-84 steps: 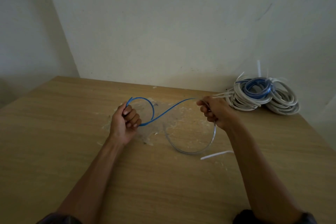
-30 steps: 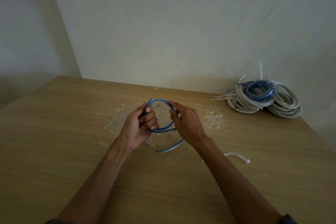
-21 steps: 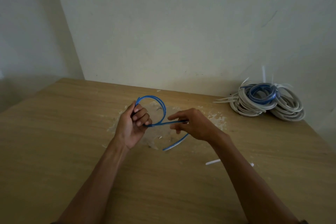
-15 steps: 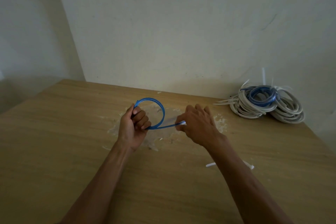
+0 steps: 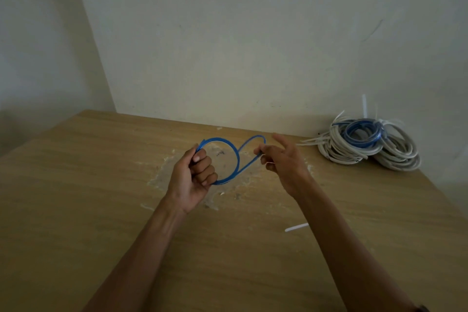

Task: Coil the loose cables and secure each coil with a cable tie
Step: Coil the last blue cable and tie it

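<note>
A thin blue cable hangs above the middle of the wooden table. My left hand grips one loop of it in a fist. The rest of the cable runs right and curls back in a second, smaller loop. My right hand pinches that part between thumb and fingers, with the index finger sticking out. A white cable tie lies flat on the table, partly behind my right forearm.
A pile of coiled white and blue cables with tie tails sticking up sits at the table's back right corner against the wall. A patch of pale scuffed residue marks the table under my hands.
My right hand has drawn the free end of the cable up and back into a second loop to the right of the first. My left hand has kept its grip on the first loop.
</note>
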The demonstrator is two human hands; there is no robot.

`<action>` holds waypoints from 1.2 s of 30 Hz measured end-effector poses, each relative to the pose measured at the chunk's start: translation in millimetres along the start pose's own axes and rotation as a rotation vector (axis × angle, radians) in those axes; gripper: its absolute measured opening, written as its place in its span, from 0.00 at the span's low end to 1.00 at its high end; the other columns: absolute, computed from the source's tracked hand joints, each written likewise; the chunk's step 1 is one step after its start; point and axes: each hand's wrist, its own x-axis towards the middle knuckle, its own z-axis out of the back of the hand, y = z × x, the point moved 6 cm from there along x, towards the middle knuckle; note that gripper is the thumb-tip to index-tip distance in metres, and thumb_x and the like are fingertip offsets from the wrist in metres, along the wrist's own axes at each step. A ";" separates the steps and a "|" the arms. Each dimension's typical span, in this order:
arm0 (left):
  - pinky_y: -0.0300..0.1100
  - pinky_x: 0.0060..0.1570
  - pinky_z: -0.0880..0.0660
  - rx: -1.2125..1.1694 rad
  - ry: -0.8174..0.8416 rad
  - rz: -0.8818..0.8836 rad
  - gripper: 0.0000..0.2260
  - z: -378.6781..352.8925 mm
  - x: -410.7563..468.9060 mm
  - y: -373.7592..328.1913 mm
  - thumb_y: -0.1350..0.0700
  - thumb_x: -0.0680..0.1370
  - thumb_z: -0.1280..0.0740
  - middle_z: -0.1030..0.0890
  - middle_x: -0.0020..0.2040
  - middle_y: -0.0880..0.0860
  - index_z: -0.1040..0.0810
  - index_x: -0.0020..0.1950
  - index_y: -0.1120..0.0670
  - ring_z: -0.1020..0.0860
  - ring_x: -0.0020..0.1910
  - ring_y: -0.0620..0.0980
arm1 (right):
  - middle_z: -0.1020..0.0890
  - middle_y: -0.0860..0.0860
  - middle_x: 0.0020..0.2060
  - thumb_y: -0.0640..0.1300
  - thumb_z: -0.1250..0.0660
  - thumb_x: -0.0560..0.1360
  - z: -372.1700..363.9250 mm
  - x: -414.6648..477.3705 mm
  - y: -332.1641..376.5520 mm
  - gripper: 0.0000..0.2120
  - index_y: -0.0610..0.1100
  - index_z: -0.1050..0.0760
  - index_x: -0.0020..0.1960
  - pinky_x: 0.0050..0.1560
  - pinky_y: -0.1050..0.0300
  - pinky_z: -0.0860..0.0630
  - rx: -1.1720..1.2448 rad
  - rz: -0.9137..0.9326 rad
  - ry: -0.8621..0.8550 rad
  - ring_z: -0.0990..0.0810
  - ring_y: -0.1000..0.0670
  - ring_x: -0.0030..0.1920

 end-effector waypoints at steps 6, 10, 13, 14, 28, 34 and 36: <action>0.39 0.25 0.44 0.036 -0.005 0.039 0.21 3.8 1.4 8.2 0.49 0.86 0.46 0.42 0.25 0.46 0.33 0.34 0.52 0.50 0.25 0.46 | 0.15 0.51 0.46 0.36 0.36 0.81 -11.0 -9.0 25.5 0.10 0.45 0.21 0.59 0.40 0.65 0.22 -0.380 0.367 -0.061 0.17 0.56 0.39; 0.39 0.23 0.40 0.112 0.007 0.069 0.22 2.1 0.7 10.5 0.47 0.85 0.46 0.42 0.26 0.48 0.31 0.34 0.54 0.46 0.23 0.45 | 0.22 0.54 0.51 0.40 0.33 0.81 -23.9 -15.9 35.2 0.11 0.49 0.17 0.61 0.43 0.64 0.23 -0.684 0.631 -0.032 0.20 0.57 0.44; 0.43 0.27 0.44 0.229 0.050 0.110 0.23 -6.7 -3.3 18.3 0.44 0.85 0.46 0.47 0.30 0.51 0.30 0.35 0.55 0.48 0.26 0.48 | 0.21 0.51 0.48 0.36 0.32 0.79 -41.5 -25.4 32.9 0.13 0.46 0.17 0.61 0.43 0.56 0.22 -0.877 0.787 0.051 0.21 0.51 0.45; 0.44 0.29 0.46 0.272 0.064 0.112 0.23 -8.4 -4.2 21.0 0.42 0.85 0.46 0.48 0.31 0.51 0.31 0.36 0.56 0.49 0.27 0.49 | 0.21 0.49 0.47 0.36 0.31 0.78 -47.6 -28.5 30.3 0.13 0.45 0.17 0.61 0.41 0.54 0.23 -0.948 0.827 0.069 0.21 0.49 0.45; 0.40 0.26 0.41 0.746 -0.012 -0.016 0.23 -10.8 -4.8 19.0 0.40 0.84 0.45 0.34 0.29 0.52 0.33 0.39 0.55 0.37 0.26 0.46 | 0.14 0.49 0.49 0.33 0.29 0.76 -51.3 -35.2 14.6 0.19 0.46 0.20 0.65 0.35 0.50 0.18 -1.010 0.889 0.001 0.16 0.49 0.41; 0.36 0.19 0.46 0.314 0.071 0.164 0.22 -9.6 -6.7 22.6 0.40 0.84 0.46 0.41 0.25 0.46 0.31 0.37 0.53 0.43 0.20 0.42 | 0.16 0.50 0.48 0.40 0.34 0.81 -50.3 -33.8 9.4 0.11 0.45 0.19 0.62 0.36 0.52 0.20 -0.932 0.896 -0.067 0.18 0.51 0.39; 0.38 0.21 0.49 0.358 0.023 0.167 0.23 -3.7 -5.9 17.8 0.40 0.85 0.48 0.42 0.24 0.46 0.30 0.37 0.54 0.45 0.19 0.42 | 0.17 0.51 0.53 0.43 0.36 0.82 -54.4 -32.2 5.4 0.12 0.45 0.22 0.65 0.41 0.53 0.19 -0.862 0.816 -0.022 0.19 0.53 0.43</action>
